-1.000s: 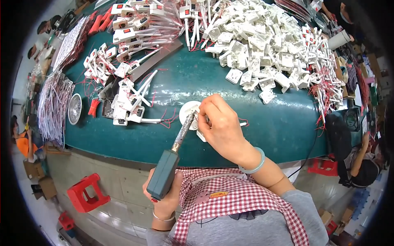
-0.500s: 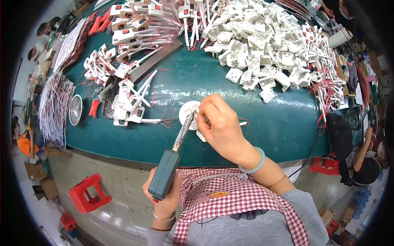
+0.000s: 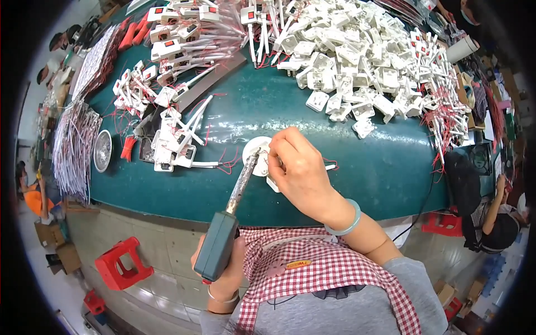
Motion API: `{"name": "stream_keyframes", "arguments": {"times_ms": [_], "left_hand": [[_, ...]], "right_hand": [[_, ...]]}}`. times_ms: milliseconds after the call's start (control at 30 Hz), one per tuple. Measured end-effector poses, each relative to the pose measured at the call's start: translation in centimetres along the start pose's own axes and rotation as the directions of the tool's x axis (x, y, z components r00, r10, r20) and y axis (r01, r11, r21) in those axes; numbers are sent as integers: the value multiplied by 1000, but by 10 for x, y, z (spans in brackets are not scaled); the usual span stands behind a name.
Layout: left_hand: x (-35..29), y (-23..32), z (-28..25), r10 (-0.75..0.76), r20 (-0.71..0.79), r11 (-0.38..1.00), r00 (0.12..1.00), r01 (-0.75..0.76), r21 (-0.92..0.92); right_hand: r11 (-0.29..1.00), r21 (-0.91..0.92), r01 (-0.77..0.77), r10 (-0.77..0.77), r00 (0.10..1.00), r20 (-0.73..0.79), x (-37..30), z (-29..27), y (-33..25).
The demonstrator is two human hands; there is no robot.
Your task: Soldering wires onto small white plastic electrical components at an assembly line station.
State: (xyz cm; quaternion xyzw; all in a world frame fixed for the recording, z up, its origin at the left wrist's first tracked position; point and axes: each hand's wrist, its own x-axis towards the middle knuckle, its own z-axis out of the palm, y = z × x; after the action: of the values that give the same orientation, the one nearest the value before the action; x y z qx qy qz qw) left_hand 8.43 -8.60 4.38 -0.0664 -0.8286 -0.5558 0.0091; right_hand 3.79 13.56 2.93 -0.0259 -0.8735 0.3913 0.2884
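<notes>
My left hand (image 3: 237,268) is wrapped round the dark green handle of a soldering gun (image 3: 219,245). Its long, stained metal barrel slants up to a round white piece (image 3: 251,146) on the table, the tip touching or just above it. My right hand (image 3: 306,176) is closed in a pinch at that piece's right side; whatever lies between the fingertips is hidden. Under this hand the edge of a white plastic part (image 3: 272,184) shows. A white cable end with red wire (image 3: 331,166) sticks out to the right.
Left of my hands lie white switch housings with cables and red wires (image 3: 167,148). A metal bowl (image 3: 103,151) stands near the table's left edge. Loose white plastic casings (image 3: 357,72) are heaped at the far right, beside bundled wired parts (image 3: 446,111). A red stool (image 3: 124,263) stands on the floor.
The soldering gun and my left hand have shifted slightly left and down, drawing the tip a little leftward. My right hand has hardly moved.
</notes>
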Motion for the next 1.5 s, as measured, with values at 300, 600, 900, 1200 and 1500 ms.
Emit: {"name": "stream_keyframes", "arguments": {"times_ms": [300, 600, 900, 1200, 1500], "left_hand": [[-6, -20, 2, 94, -21, 991, 995, -91, 96], [40, -9, 58, 198, -70, 978, 978, -193, 73], [68, -9, 92, 94, -47, 952, 994, -104, -288], [72, -11, 96, 207, -80, 954, 975, -219, -204], [80, -12, 93, 218, -107, 963, 970, -232, -138]], "right_hand": [[1000, 0, -18, 18, 1000, 11, 0, 0, 0], [998, 12, -60, 59, 996, 65, -4, -2, 0], [993, 114, -29, 26, 999, 34, -12, -12, -7], [981, 187, -59, 40, 993, 108, -10, -7, -1], [912, 254, -321, 275, 940, 203, -11, -10, -5]]}}
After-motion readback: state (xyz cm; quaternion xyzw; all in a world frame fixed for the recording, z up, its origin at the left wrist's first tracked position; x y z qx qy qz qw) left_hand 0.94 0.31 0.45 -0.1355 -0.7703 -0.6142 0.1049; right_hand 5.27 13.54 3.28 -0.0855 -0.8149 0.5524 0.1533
